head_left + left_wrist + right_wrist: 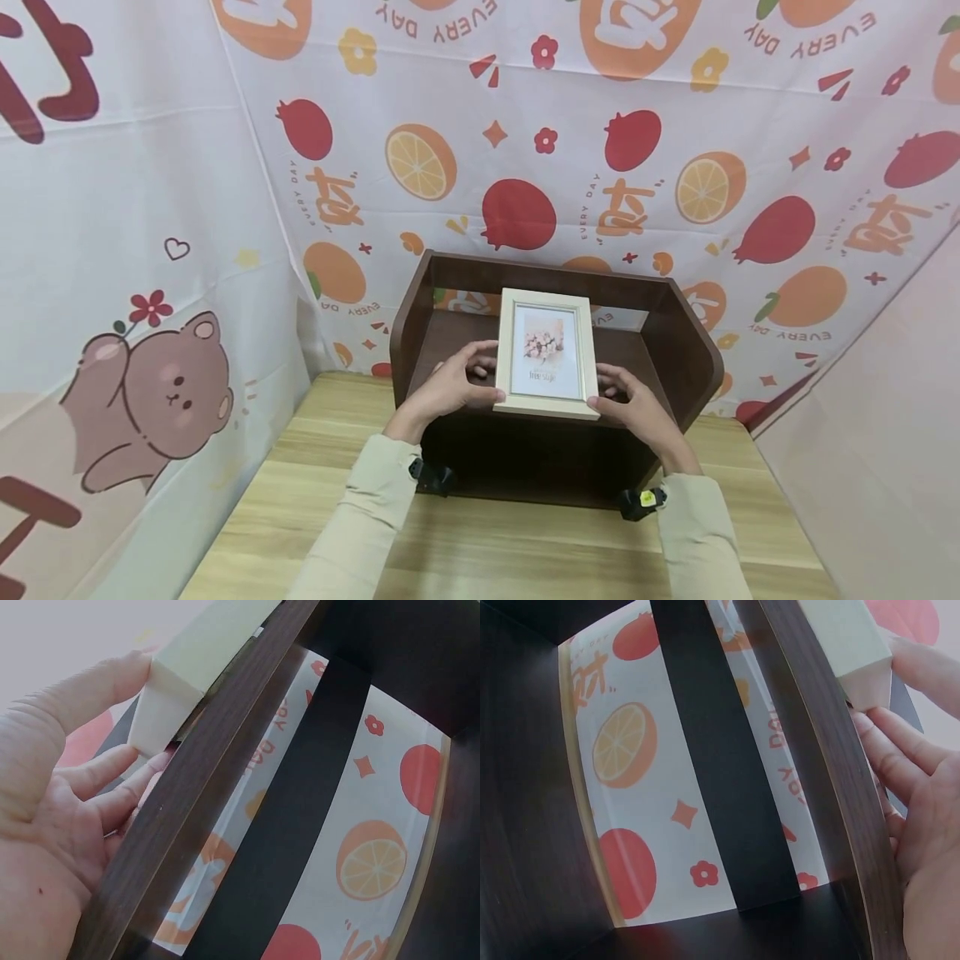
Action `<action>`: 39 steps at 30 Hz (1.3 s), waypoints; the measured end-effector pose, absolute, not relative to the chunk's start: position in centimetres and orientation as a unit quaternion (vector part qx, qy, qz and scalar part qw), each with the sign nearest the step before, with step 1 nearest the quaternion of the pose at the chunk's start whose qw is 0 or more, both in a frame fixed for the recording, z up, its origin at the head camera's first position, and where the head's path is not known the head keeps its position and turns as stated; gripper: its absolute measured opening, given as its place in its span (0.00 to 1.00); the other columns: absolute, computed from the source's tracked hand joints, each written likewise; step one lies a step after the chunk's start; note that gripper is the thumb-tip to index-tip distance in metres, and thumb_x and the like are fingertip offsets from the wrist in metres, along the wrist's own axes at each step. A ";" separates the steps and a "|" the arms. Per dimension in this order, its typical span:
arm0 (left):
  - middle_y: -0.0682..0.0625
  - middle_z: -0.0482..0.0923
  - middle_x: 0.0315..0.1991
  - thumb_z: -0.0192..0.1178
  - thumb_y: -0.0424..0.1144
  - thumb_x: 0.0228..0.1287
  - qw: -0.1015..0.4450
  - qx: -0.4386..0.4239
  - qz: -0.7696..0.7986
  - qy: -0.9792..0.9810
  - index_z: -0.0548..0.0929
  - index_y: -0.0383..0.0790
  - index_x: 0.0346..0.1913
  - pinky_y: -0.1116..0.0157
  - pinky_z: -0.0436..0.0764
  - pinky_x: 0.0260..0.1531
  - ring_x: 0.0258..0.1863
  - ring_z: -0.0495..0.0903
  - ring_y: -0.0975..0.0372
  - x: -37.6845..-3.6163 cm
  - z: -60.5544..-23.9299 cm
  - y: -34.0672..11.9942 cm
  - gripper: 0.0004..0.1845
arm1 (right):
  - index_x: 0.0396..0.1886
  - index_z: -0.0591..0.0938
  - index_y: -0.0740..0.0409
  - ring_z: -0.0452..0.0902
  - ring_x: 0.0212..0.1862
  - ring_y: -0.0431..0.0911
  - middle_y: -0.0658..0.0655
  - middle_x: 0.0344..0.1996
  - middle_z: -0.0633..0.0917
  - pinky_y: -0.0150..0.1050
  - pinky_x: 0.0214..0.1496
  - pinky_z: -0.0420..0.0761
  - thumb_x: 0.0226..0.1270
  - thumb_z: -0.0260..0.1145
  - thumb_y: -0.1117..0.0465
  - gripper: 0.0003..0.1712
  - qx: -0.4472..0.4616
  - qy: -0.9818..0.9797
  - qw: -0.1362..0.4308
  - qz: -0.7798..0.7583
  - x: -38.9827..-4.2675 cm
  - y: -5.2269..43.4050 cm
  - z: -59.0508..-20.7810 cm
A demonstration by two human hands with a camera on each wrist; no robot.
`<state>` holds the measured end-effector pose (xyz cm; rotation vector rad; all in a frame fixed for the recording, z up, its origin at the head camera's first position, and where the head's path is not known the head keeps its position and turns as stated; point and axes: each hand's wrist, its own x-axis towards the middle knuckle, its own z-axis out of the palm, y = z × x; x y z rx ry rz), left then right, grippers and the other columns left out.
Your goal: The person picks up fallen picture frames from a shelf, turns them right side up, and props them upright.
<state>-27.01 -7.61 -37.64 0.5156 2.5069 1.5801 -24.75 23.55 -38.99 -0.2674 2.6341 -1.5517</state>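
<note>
Behind everything hangs a white cloth backdrop [525, 125] printed with oranges, pomegranates and a brown bear, wrapping round the corner of the booth. Below it, a pale wooden tabletop [487, 542] carries a dark brown wooden shelf unit [675, 333] with raised sides and an open back through which the printed cloth shows. On the upper board of that shelf unit, right at its front edge, stands a cream picture frame [547, 350], upright and leaning slightly back, with a small flower print inside. A person in pale beige sleeves [360, 517] holds it from both sides. Their left hand [448, 388] grips the frame's lower left corner, thumb along the front and fingers [112, 776] curled behind it, as the left wrist view shows. Their right hand [636, 406] clasps the lower right corner the same way, fingers [900, 750] pressed against the frame's back edge just above the shelf's front rail.
</note>
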 end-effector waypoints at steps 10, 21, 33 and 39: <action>0.40 0.71 0.62 0.71 0.32 0.53 0.073 0.206 0.576 0.788 0.61 0.46 0.71 0.64 0.75 0.42 0.50 0.73 0.51 -27.4 -37.9 -7.9 0.43 | 0.72 0.65 0.53 0.65 0.53 0.51 0.61 0.60 0.75 0.41 0.52 0.70 0.62 0.68 0.55 0.39 -0.089 0.858 0.047 -0.503 -25.0 23.6 -38.9; 0.40 0.77 0.55 0.72 0.31 0.51 0.048 0.201 0.581 0.788 0.64 0.48 0.70 0.63 0.74 0.46 0.50 0.74 0.52 -27.6 -37.9 -7.8 0.43 | 0.68 0.71 0.55 0.68 0.47 0.48 0.58 0.51 0.77 0.39 0.47 0.70 0.63 0.68 0.52 0.34 -0.091 0.879 0.013 -0.467 -25.1 23.4 -39.0; 0.42 0.77 0.51 0.72 0.31 0.50 0.030 0.188 0.575 0.795 0.67 0.50 0.70 0.63 0.76 0.43 0.45 0.77 0.56 -27.2 -37.9 -7.6 0.42 | 0.67 0.69 0.52 0.70 0.45 0.47 0.60 0.53 0.77 0.35 0.43 0.74 0.63 0.68 0.55 0.34 -0.104 0.863 0.010 -0.494 -25.0 23.3 -39.1; 0.38 0.77 0.50 0.71 0.30 0.53 0.035 0.197 0.593 0.780 0.66 0.50 0.70 0.64 0.80 0.38 0.42 0.83 0.54 -27.0 -38.0 -7.7 0.41 | 0.67 0.69 0.50 0.70 0.42 0.48 0.60 0.51 0.78 0.37 0.42 0.73 0.63 0.69 0.57 0.33 -0.115 0.862 -0.008 -0.494 -25.0 23.3 -39.2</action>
